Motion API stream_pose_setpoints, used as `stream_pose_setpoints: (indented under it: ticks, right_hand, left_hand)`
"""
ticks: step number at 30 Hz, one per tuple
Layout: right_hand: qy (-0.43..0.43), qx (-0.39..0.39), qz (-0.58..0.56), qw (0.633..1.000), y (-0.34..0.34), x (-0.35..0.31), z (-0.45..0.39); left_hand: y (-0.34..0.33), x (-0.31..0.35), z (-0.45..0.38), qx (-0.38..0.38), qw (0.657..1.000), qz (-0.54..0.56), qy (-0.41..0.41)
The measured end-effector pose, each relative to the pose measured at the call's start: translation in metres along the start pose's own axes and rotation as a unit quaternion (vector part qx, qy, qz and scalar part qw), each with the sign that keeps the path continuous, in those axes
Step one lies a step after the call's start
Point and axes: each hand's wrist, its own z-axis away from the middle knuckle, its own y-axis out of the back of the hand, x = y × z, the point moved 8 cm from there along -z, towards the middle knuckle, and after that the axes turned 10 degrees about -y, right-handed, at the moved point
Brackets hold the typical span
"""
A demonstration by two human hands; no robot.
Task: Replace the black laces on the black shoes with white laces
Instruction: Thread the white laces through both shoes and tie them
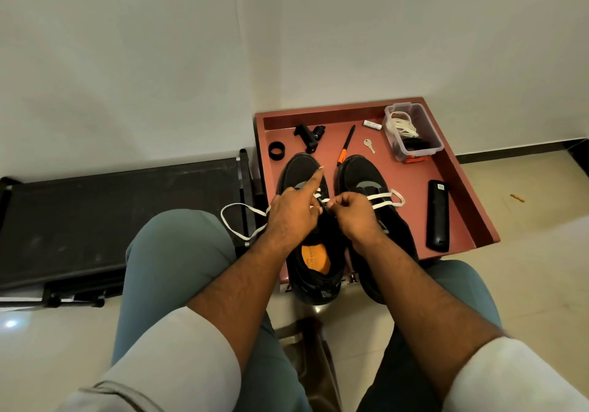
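Lacing of the left-hand black shoe (302,172) is under way: left hand (293,214) grips one run of white lace (237,223), forefinger straight, right hand (353,214) pinches the other end between them, which likely needs threading through the next eyelet.

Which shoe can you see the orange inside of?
The left black shoe, the one both hands work over. Its orange insole shows below the wrists. The right black shoe beside it shows no orange inside; an arm covers its opening.
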Motion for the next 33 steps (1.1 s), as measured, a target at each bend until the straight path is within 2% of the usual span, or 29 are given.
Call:
stream_pose_setpoints:
  ticks: [2,5,10,11,13,15,18,21,23,28,33]
  right_hand:
    - [0.003,0.027,0.007,1.000,0.012,-0.004,-0.001]
    - [-0.031,0.084,-0.089,0.992,0.062,-0.001,-0.006]
    - [-0.091,0.279,-0.230,0.928,0.188,0.022,-0.009]
    - [-0.094,0.314,-0.222,0.918,0.204,0.029,-0.006]
    - [-0.067,0.372,-0.101,0.920,0.218,0.033,-0.002]
    - [0.020,0.358,0.045,0.932,0.195,0.021,0.004]
    - [0.173,0.251,0.188,0.934,0.118,-0.008,0.016]
    - [0.279,0.148,0.356,0.880,0.035,-0.033,0.027]
    - [0.277,0.112,0.434,0.850,0.005,-0.036,0.026]
    - [0.251,0.128,0.422,0.862,0.017,-0.038,0.022]
    - [0.241,0.082,0.493,0.832,0.009,-0.033,0.022]
  left_hand:
    - [0.003,-0.006,-0.001,0.000,1.000,-0.004,0.007]
    - [0.008,-0.011,-0.001,-0.005,1.000,0.003,0.013]
    - [0.013,-0.005,0.001,0.003,0.999,-0.037,0.011]
    - [0.014,-0.004,0.000,0.008,0.999,-0.041,0.008]
    - [0.014,-0.003,0.000,0.013,0.999,-0.049,0.008]
    - [0.014,-0.003,-0.001,0.012,0.998,-0.060,0.008]
    - [0.011,-0.005,-0.001,0.006,0.997,-0.075,0.012]
    - [0.011,-0.006,0.000,0.010,0.997,-0.071,0.017]
    - [0.012,-0.007,0.002,0.014,0.997,-0.069,0.026]
    - [0.013,-0.013,0.002,0.013,0.997,-0.054,0.059]
    - [0.009,-0.010,0.003,0.015,0.996,-0.043,0.070]
